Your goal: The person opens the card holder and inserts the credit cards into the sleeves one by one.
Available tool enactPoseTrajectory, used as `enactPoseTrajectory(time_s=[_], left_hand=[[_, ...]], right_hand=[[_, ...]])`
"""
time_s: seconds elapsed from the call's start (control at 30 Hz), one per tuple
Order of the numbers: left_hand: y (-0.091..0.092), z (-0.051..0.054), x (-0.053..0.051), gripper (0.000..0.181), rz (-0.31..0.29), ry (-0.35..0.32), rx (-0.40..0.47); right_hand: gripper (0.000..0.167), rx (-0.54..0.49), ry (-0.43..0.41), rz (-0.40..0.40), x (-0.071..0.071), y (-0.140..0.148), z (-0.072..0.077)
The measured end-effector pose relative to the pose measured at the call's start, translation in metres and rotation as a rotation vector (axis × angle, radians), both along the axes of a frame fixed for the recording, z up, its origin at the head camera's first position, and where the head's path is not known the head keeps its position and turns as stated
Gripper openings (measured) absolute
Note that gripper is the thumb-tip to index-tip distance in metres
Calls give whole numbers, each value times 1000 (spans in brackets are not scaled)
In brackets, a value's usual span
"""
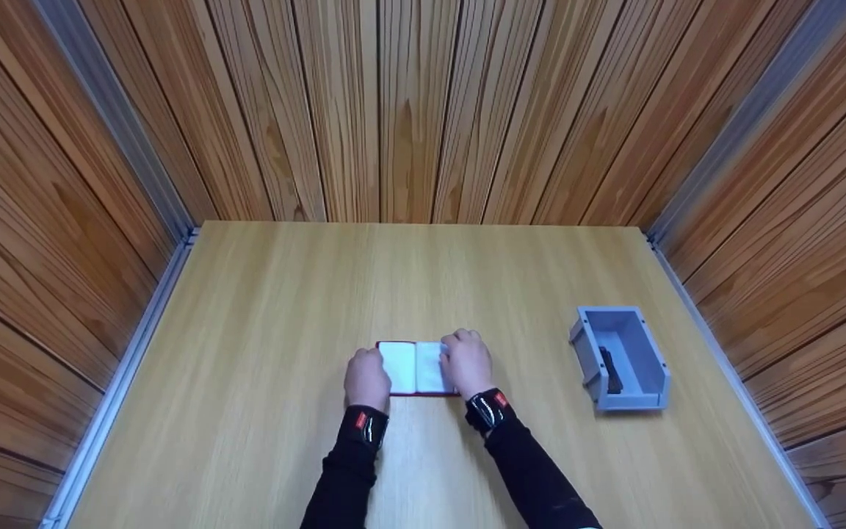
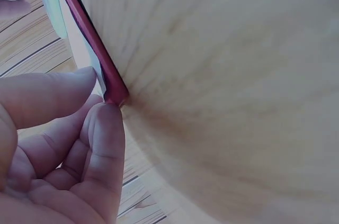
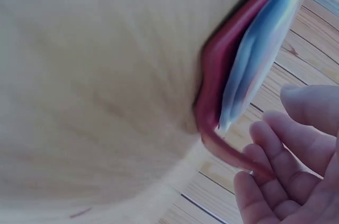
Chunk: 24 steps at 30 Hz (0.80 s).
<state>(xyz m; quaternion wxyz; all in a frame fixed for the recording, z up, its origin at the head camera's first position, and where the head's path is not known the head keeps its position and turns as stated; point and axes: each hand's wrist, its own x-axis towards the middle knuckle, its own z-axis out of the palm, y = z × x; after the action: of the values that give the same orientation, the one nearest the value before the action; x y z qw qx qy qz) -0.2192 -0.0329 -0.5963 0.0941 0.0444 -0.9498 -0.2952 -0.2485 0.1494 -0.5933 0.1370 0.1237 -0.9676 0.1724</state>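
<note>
A small booklet with a red cover and white or clear pages lies spread on the table. At its left edge, the left hand pinches the cover's corner and a page between thumb and fingers, as the left wrist view shows. At the right side is the right hand; in the right wrist view its fingers touch the red cover flap, which bends away from the pages. The right thumb stands apart from the flap.
To the right stands a grey-blue bin with a dark object inside. Wood-panelled walls with metal frame rails enclose the table at the back and both sides.
</note>
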Motion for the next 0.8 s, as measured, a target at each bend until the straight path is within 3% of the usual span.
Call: enactPoseTrajectory(time_s=[0.13,0.47,0.6,0.8], left_hand=[[0,0,0,12,0,-17,7],[-1,-1,0,11,-13,35,-9],[-1,-1,0,11,-20,50,-9],[-2,-2,1,11,-20,37,-4]], right_hand=[[20,10,-1,-4,-2,4,-1],[17,40,42,25,-1,5,-6],[16,48,22,25,-1,5,-6],[10,76,37,44,2,3,-6]])
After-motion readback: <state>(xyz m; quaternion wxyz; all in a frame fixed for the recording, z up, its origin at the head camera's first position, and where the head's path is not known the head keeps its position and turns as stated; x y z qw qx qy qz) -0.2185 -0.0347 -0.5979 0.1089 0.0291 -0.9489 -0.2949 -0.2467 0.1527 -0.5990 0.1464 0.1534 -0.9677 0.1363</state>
